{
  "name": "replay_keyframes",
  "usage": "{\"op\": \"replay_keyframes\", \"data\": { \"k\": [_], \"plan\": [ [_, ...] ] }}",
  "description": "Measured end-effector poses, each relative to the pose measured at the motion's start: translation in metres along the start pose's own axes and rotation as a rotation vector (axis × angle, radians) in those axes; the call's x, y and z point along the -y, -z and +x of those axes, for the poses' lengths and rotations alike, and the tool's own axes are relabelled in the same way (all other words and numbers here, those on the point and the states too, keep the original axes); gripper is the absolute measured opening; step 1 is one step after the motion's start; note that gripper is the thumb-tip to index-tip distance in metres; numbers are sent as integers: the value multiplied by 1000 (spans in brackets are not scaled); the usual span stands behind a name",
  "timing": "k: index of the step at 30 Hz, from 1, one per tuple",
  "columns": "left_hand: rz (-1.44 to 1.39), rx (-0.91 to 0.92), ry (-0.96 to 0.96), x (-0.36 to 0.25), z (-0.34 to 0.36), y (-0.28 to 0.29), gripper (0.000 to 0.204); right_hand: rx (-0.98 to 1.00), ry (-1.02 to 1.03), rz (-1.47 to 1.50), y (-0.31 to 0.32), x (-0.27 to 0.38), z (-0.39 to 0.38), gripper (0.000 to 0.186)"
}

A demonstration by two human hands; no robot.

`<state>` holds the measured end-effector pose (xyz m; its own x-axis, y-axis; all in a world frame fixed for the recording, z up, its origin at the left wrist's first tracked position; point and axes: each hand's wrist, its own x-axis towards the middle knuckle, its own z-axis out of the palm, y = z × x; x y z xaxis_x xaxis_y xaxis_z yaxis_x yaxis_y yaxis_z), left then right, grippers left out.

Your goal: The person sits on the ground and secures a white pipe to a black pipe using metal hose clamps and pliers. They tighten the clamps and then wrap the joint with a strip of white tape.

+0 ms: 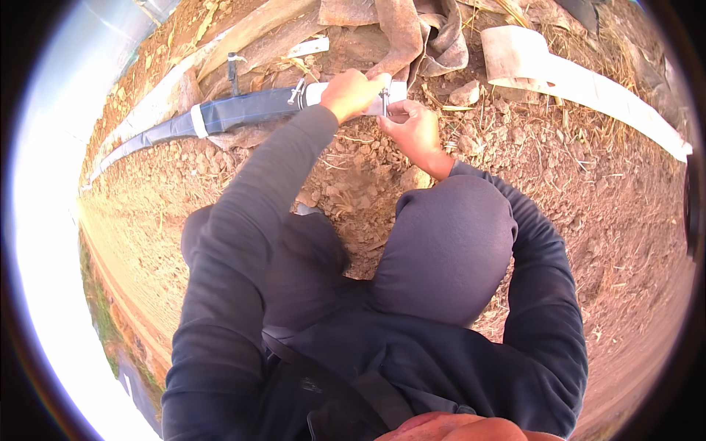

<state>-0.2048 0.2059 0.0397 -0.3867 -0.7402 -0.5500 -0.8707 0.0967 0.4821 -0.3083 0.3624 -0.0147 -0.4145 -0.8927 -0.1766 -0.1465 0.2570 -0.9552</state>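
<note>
We wore a dark navy long-sleeved top (220, 294) and matching trousers (448, 250); below the trousers, a dark strap (331, 375) crossed our chest. Our hands were bare.

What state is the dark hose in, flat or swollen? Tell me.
Flat: the dark hose lies collapsed on the soil, left hand gripping its white fitting.

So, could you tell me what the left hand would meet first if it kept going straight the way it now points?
The left hand already grips the white pipe fitting on the dark hose. Pushed straight on, it would probably reach the crumpled brown fabric hose lying on the soil just beyond, though depth is hard to judge here.
</note>
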Motion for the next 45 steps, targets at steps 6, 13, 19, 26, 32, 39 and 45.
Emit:
{"op": "replay_keyframes", "data": {
  "k": [6,13,19,26,32,39,45],
  "plan": [
    [245,-237,8,1,-27,-40,57,31,-30,386,18,-23,-5,21],
    [339,-309,81,16,-53,-21,56,-533,-93,717,140,-64,16,18],
    [123,-548,111,22,-55,-46,46,-643,-291,804,210,-99,48,37],
    [-20,-460,58,16,-63,-67,39,-619,-372,927,244,-111,110,51],
    [28,-478,87,26,-59,-57,42,-583,-50,977,246,-81,130,39],
    [-100,-472,-36,37,-64,-68,45,-223,-56,-175,194,-23,93,47],
    [-158,-502,82,32,-64,-76,40,594,-162,-440,98,-18,54,61]
  ]
}}
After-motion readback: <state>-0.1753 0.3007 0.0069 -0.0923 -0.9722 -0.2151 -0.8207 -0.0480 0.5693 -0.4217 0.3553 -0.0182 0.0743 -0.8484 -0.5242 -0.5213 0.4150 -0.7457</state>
